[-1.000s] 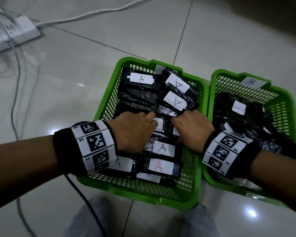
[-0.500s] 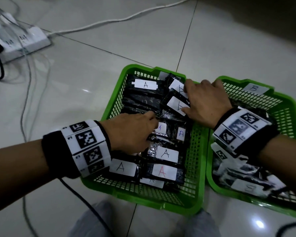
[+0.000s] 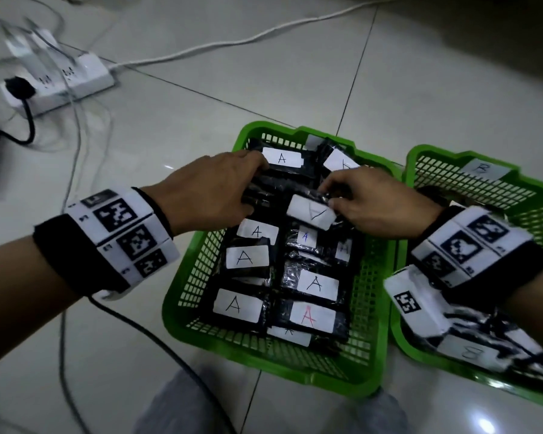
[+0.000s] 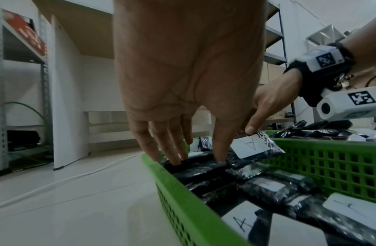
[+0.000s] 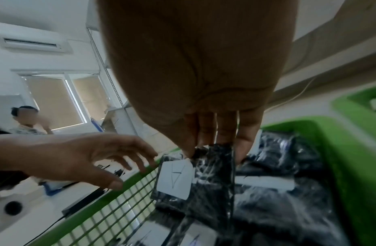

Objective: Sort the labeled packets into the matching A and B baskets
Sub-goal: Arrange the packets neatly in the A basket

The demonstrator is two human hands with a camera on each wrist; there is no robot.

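Both hands work basket A [image 3: 198, 277]: right [image 3: 380, 208] pinches an "A" packet [image 3: 311, 212]; left [image 3: 210, 192] presses straight-fingered on packets.

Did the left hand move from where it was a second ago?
Yes. The left hand slid toward the far end of the A basket. It was near the basket's middle before; now its fingers touch dark packets beside the far A label.

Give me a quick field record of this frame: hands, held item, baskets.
left hand: straight fingers pressing dark packets at the far left of the A basket
right hand: pinching an A packet, lifted at one end
A basket: green, full of A-labeled packets
B basket: green, on the right, tagged B, holds dark packets
floor: power strip, cables
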